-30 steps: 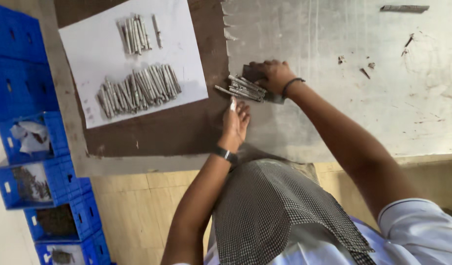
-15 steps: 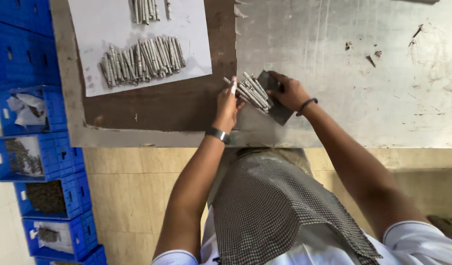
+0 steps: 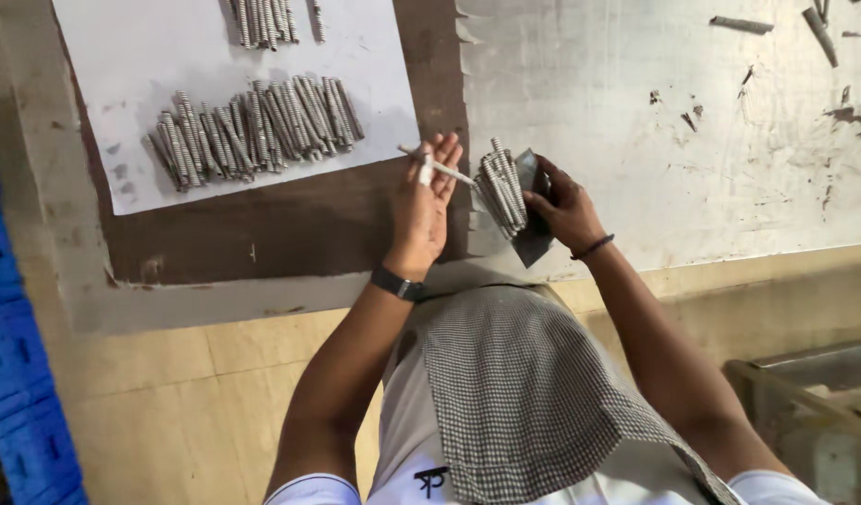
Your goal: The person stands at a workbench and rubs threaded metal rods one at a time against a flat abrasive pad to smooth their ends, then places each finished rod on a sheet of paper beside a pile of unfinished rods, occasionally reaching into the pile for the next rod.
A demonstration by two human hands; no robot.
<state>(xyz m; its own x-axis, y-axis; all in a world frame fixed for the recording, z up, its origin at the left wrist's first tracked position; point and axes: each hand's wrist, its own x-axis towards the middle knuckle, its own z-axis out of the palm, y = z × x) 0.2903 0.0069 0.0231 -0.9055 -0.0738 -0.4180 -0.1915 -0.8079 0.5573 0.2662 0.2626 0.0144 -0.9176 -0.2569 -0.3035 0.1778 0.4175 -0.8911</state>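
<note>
My left hand, a dark watch on its wrist, pinches a single thin grey threaded rod between its fingertips, just left of a bundle. My right hand, with a dark band at the wrist, grips a small dark plate that carries a bundle of several similar rods. Both hands hover over the edge of a brown board. On a white sheet to the upper left lies a long row of several rods, with a second group at the top edge.
A scuffed grey worktop spreads to the right, with loose metal bits at its far corner. Blue bins stand at the left edge. A checked cloth covers my front. A wooden frame sits at the lower right.
My left hand has drawn one rod out of the bundle and lifted it clear to the left. My right hand has tilted the plate up. The view has shifted closer.
</note>
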